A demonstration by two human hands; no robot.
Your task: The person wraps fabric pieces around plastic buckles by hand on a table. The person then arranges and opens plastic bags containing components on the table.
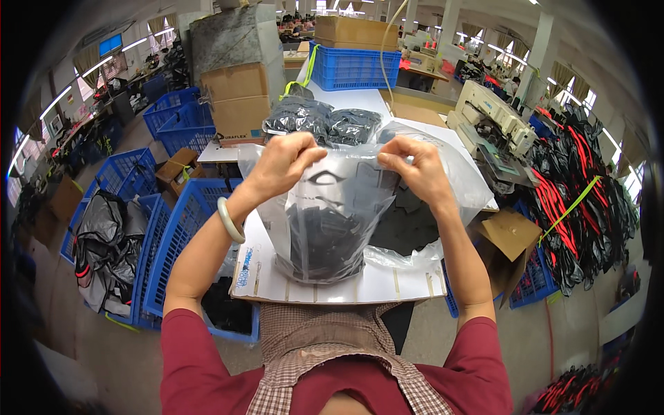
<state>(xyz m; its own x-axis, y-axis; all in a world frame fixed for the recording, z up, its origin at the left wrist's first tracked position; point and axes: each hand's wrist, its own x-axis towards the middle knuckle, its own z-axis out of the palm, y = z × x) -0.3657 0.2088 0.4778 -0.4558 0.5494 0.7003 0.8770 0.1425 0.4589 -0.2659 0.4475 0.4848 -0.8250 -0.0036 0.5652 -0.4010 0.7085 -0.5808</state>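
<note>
We hold the clear plastic bag of black pieces (325, 228) by its top with our left hand (283, 164) and right hand (415, 169), fingers pinched shut on it. It stands on the white counter (387, 285).

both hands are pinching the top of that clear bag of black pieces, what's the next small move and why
Probably draw the two pinched edges together to close the mouth. The left hand and right hand each grip the top edge of the clear plastic bag, which stands upright on the white table, full of black pieces with its top not yet gathered.
</note>
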